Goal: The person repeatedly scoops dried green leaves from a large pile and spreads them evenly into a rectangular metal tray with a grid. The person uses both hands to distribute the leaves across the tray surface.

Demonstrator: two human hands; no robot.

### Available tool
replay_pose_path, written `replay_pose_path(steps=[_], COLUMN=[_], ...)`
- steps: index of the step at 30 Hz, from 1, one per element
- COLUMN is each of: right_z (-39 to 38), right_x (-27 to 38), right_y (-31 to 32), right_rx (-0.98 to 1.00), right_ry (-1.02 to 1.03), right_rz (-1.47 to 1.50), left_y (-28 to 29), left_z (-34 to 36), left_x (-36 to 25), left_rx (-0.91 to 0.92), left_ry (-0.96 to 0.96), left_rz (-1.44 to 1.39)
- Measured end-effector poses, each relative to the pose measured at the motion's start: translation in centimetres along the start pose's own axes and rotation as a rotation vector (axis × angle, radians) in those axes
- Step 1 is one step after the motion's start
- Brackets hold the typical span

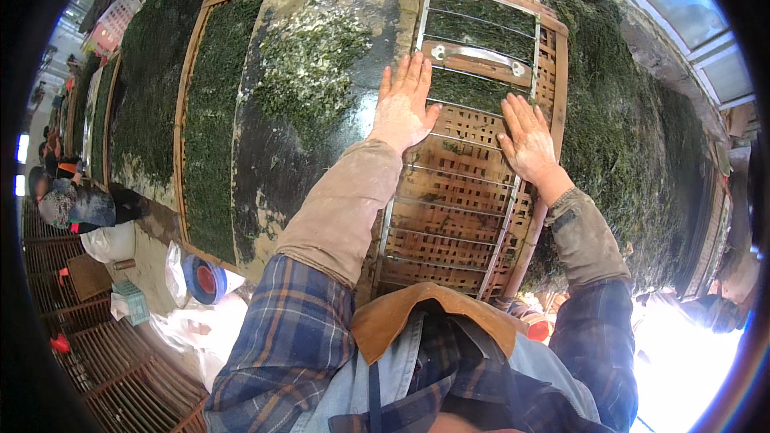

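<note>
My left hand (405, 104) lies flat with its fingers stretched out along the left rail of a metal wire frame (449, 210). On the frame's right rail rests my right hand (529, 138), also flat, fingers extended. Both hands look empty. A wooden crossbar with a curved metal handle (477, 58) spans the frame just beyond my fingers. Dark green shredded leaves (473, 20) show between the wires at the far end. Nearer to me, a brown wooden lattice (449, 176) with square holes lies under the wires, holding a few scraps.
To the left, a dark board (301, 164) bears a pile of green leaves mixed with whitish bits (317, 56). Greens spread widely (609, 136) beyond the tray's wooden rim (192, 72). A blue tub (200, 279) stands below left. Another person (80, 200) is farther left.
</note>
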State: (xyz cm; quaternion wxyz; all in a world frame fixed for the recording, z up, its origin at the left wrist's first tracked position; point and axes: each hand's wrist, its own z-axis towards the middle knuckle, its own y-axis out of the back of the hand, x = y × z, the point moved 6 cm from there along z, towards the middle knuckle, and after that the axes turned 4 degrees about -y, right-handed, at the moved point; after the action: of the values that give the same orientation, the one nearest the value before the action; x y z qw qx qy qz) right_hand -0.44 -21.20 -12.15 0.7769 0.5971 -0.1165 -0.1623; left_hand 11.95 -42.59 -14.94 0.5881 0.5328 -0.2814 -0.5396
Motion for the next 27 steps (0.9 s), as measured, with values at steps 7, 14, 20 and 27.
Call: replay_pose_path(steps=[7,14,20,27], right_z=[3.4,5.8,8.8,7.0], right_x=[2.6,5.0,8.4,5.2], right_y=[1.4,-0.5,-0.8,1.7], right_rx=[-0.036,-0.040,-0.034,-0.168], right_ry=[0.027,0.027,0.173,0.011], right_rz=[0.099,0.193,0.308,0.447], left_y=[1.0,0.2,0.6,2.4], left_z=[-0.3,-0.2,-0.2,-0.9], left_x=[1.2,1.3,1.1,1.1], left_rx=[-0.143,-0.072,-0.052,-0.162], left_ry=[0.126,0.139,0.111,0.168], left_rz=[-0.119,-0.047,-0.040,-0.091])
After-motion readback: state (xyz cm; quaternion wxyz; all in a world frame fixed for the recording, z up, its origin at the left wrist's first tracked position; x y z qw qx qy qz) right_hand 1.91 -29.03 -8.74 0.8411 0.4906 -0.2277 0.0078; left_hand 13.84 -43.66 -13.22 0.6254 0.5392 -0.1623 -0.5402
